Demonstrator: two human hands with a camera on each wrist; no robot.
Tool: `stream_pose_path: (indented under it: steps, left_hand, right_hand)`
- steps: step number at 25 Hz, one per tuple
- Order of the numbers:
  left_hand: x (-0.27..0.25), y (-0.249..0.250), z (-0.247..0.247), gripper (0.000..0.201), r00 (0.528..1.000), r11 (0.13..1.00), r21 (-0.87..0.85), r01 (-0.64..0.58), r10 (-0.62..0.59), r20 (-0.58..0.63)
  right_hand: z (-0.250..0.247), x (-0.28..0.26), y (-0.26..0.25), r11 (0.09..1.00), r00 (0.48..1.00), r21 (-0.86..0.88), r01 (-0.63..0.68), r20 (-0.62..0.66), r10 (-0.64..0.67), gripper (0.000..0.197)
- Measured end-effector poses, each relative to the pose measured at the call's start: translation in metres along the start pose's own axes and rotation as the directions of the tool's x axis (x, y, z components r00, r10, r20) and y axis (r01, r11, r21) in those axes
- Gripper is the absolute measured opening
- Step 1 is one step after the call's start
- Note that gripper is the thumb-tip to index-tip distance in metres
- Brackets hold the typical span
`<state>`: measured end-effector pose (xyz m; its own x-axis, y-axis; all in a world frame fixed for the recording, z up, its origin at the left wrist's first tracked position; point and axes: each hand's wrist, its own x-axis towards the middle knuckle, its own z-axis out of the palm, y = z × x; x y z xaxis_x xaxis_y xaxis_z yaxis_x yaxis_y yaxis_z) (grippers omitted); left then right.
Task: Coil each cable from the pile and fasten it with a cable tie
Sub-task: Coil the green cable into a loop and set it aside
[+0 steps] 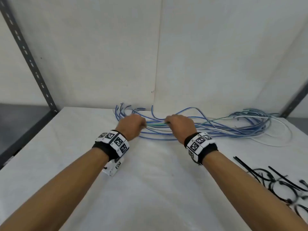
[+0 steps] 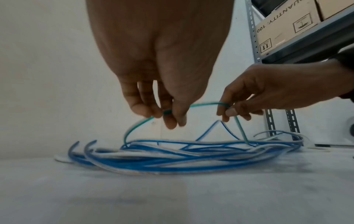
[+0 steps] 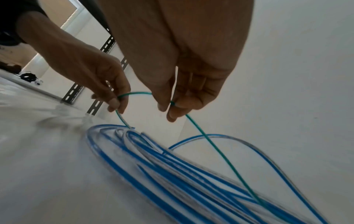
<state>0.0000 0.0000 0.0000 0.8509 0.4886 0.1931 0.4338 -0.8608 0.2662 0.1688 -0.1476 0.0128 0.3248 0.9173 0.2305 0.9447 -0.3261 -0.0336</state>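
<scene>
I noted the left hand (image 2: 153,84) and right hand (image 2: 268,89) each pinching the green cable (image 2: 206,104) above the cable pile (image 2: 172,157) on the bench (image 1: 150,180), beside a carton (image 2: 287,28) reading "QUANTITY: 100".

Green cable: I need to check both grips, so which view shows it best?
Left wrist view: the green cable arches clearly between both pinching hands. The right wrist view shows it too, steeply angled. In the head view, knuckles hide the grips.

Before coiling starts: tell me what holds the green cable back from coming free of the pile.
Both ends of the green cable run down into the blue and white cables, seemingly threaded among them. Left hand and right hand pinch it unobstructed.
</scene>
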Motion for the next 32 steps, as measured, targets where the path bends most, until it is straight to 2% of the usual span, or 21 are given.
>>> stream_pose_path:
  steps: [2,4,7,9,12,13,15,16,17,19,21,23,24,25,27,29,30,32]
  left_hand:
    - [-0.005,-0.002,-0.019,0.017,0.972,0.997,-0.075,0.011,-0.028,-0.233]
    - [-0.01,-0.004,-0.048,0.017,0.898,0.987,-0.156,-0.044,-0.03,-0.438]
    - [-0.026,-0.009,-0.099,0.02,0.792,0.936,-0.32,-0.148,-0.082,-0.605]
    - [-0.031,-0.016,-0.122,0.022,0.752,0.869,-0.466,-0.164,-0.196,-0.629]
    - [-0.043,-0.02,-0.143,0.02,0.738,0.642,-0.739,-0.207,-0.393,-0.548]
    - [-0.048,-0.018,-0.147,0.022,0.738,0.604,-0.768,-0.216,-0.414,-0.533]
    - [-0.057,-0.012,-0.148,0.026,0.73,0.576,-0.785,-0.23,-0.431,-0.53]
    - [-0.06,-0.008,-0.148,0.028,0.727,0.565,-0.789,-0.243,-0.432,-0.533]
    - [-0.064,-0.004,-0.146,0.028,0.731,0.55,-0.796,-0.254,-0.429,-0.53]
    - [-0.069,0.005,-0.141,0.026,0.733,0.505,-0.816,-0.282,-0.435,-0.523]
    - [-0.075,0.011,-0.132,0.021,0.734,0.449,-0.845,-0.291,-0.461,-0.498]
    - [-0.078,0.015,-0.121,0.019,0.738,0.374,-0.879,-0.295,-0.495,-0.458]
    - [-0.078,0.015,-0.116,0.018,0.742,0.331,-0.895,-0.297,-0.51,-0.435]
    - [-0.077,0.014,-0.11,0.018,0.745,0.299,-0.908,-0.293,-0.524,-0.413]
    - [-0.073,0.009,-0.098,0.019,0.754,0.254,-0.929,-0.27,-0.544,-0.368]
    - [-0.067,0.008,-0.085,0.02,0.772,0.206,-0.947,-0.248,-0.548,-0.322]
    - [-0.063,0.008,-0.079,0.022,0.79,0.2,-0.954,-0.225,-0.536,-0.298]
    - [-0.053,0.011,-0.07,0.025,0.844,0.27,-0.952,-0.142,-0.469,-0.259]
  right_hand:
    - [-0.012,-0.002,0.004,0.998,0.996,0.054,-0.021,-0.084,0.025,0.02]
    - [-0.022,-0.005,0.017,0.996,0.99,0.054,-0.072,-0.114,0.077,0.019]
    - [-0.021,-0.017,0.054,0.971,0.972,0.097,-0.219,-0.065,0.226,0.017]
    - [-0.019,-0.026,0.072,0.947,0.945,0.059,-0.317,-0.06,0.32,0.016]
    - [-0.04,-0.027,0.076,0.918,0.885,0.129,-0.376,-0.244,0.397,0.022]
    - [-0.053,-0.024,0.073,0.919,0.865,0.18,-0.351,-0.312,0.392,0.024]
    - [-0.08,-0.018,0.059,0.92,0.825,0.328,-0.214,-0.443,0.35,0.022]
    - [-0.096,-0.015,0.047,0.887,0.79,0.448,-0.114,-0.5,0.354,0.019]
    - [-0.11,-0.014,0.035,0.801,0.754,0.598,0.001,-0.527,0.392,0.015]
    - [-0.133,-0.016,0.009,0.57,0.717,0.797,0.201,-0.516,0.469,0.013]
    - [-0.143,-0.021,-0.012,0.371,0.717,0.88,0.295,-0.461,0.524,0.013]
    - [-0.136,-0.026,-0.023,0.259,0.717,0.909,0.327,-0.417,0.559,0.012]
    - [-0.125,-0.028,-0.025,0.259,0.727,0.919,0.296,-0.393,0.564,0.013]
    - [-0.111,-0.029,-0.025,0.3,0.756,0.927,0.224,-0.359,0.547,0.013]
    - [-0.073,-0.031,-0.017,0.415,0.857,0.91,0.01,-0.222,0.466,0.012]
    - [-0.044,-0.035,-0.011,0.467,0.927,0.874,-0.135,-0.055,0.371,0.008]
    - [-0.034,-0.036,-0.009,0.517,0.942,0.836,-0.185,0.002,0.335,0.019]
    - [-0.023,-0.038,-0.007,0.628,0.947,0.731,-0.266,0.075,0.313,0.051]
